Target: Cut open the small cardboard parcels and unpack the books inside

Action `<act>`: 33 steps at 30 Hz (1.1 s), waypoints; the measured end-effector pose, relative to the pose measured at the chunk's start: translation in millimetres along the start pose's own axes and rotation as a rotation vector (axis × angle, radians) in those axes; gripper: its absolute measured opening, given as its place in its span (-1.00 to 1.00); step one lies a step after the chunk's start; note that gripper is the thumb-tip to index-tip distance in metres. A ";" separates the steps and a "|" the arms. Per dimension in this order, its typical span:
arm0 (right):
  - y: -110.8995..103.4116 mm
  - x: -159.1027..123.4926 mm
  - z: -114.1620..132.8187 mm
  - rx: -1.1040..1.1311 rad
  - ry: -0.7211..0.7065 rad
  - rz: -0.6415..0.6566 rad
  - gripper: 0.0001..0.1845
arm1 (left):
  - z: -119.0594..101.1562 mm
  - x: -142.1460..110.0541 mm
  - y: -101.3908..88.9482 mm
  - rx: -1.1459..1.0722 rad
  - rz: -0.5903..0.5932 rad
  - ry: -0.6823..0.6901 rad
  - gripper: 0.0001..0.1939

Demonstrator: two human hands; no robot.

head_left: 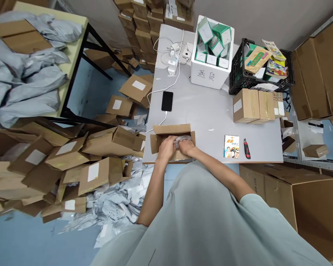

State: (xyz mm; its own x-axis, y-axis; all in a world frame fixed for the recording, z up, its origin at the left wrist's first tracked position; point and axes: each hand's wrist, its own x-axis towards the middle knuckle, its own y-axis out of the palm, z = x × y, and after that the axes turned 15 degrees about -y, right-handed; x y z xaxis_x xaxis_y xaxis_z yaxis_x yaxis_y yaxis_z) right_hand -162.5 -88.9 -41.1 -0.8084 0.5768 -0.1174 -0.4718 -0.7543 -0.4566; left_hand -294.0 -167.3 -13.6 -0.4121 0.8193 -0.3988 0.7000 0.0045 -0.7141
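"Head view: where are the two hands?"

"Both reach into the open cardboard box [172,129] at the near edge of the grey-topped table [202,114]. The left hand [167,147] is partly closed, fingers bent against the clear plastic wrap [182,139] inside. The right hand [186,146] is curled at the other end of that plastic."

"Do they grip it?"

"Both touch it, but their fingertips are hidden, so I can't tell how firmly, or what it covers."

"What lies about the box?"

"Beyond it is a black smartphone [167,101], with a white cable [163,120] at its near end. To the right, well apart from the box, an illustrated booklet [231,146] lies flat, and just beside it a red-and-black utility knife [246,148]."

"And further out?"

"Closed brown cartons [246,107] stand side by side at the table's right edge. Behind them is a black plastic crate [240,78] with colourful packets [276,68] on top. Left of the crate, a white foam bin [210,77] holds green-and-white boxes [205,31]."

"Off the table?"

"Opened cardboard boxes [93,173] heap up on the floor to the left, near crumpled grey plastic bags [111,205]. Above that heap, grey mailing bags [36,83] cover much of a yellowish side table [72,48]."
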 end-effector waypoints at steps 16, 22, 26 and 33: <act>-216.1 -252.7 -131.6 -0.018 0.641 -0.537 -0.53 | -142.3 -32.4 141.5 -0.368 0.473 -0.028 -0.67; -226.9 -288.1 -192.8 0.067 0.726 -0.511 -0.50 | -173.8 -7.3 248.8 -0.324 0.637 -0.337 -0.56; -219.0 -284.7 -214.4 0.145 0.737 -0.498 -0.51 | -187.3 4.7 294.9 -0.362 0.591 -0.464 -0.50; -206.9 -273.9 -226.1 0.147 0.753 -0.578 -0.48 | -189.3 8.1 314.6 -0.506 0.577 -0.609 -0.43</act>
State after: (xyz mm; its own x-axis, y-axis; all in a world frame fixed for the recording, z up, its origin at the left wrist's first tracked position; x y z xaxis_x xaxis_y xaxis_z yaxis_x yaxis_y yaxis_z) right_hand 236.1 -19.8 -113.8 -0.0229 0.8833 -0.4682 -0.8074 -0.2926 -0.5124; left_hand 33.4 -50.8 -132.5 -0.0586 0.3374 -0.9395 0.9975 0.0580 -0.0414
